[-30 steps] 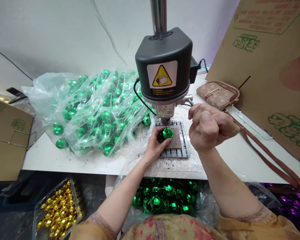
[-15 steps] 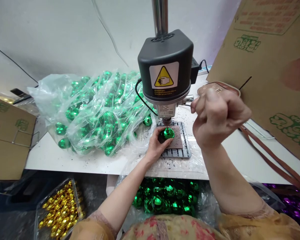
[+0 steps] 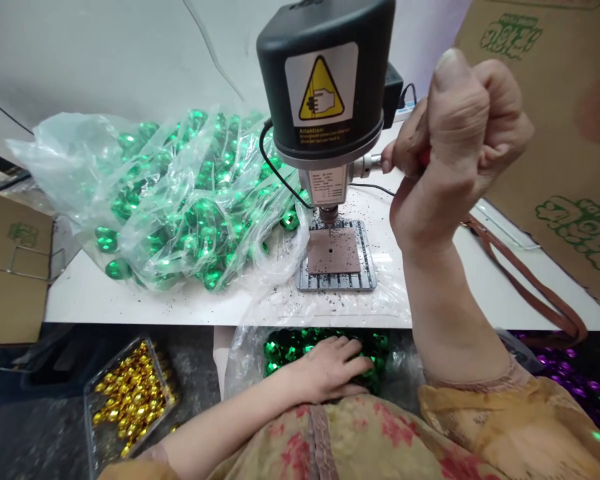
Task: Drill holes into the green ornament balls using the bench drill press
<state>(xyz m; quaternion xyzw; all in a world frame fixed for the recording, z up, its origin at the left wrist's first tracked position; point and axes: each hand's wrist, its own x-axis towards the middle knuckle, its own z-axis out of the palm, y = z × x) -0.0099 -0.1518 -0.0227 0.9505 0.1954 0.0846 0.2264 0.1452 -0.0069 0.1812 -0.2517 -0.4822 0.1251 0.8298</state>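
My right hand (image 3: 460, 147) is closed around the feed handle (image 3: 373, 164) of a bench drill press (image 3: 325, 87), right of its black motor housing. My left hand (image 3: 333, 367) lies palm down over shiny green faceted balls (image 3: 280, 350) in a plastic bag below the table's front edge. Its fingers are stretched out and a little apart; whatever lies under the palm is hidden. On the slotted metal base (image 3: 367, 267) rests a brown square board (image 3: 334, 252) with a small dark hole. The drill chuck (image 3: 329, 213) hangs above the board.
A clear bag of green balls (image 3: 180, 200) covers the table's left part. Dark shavings lie around the base. Cardboard boxes (image 3: 555, 167) stand on both sides. A brown strap (image 3: 530, 287) hangs over the right edge. A clear bin of gold balls (image 3: 130, 393) sits lower left, purple balls (image 3: 570, 373) lower right.
My left hand has left the board and moved down to the bag of green balls. The green ball is gone from the board. My right hand has risen with the handle; the view has shifted.
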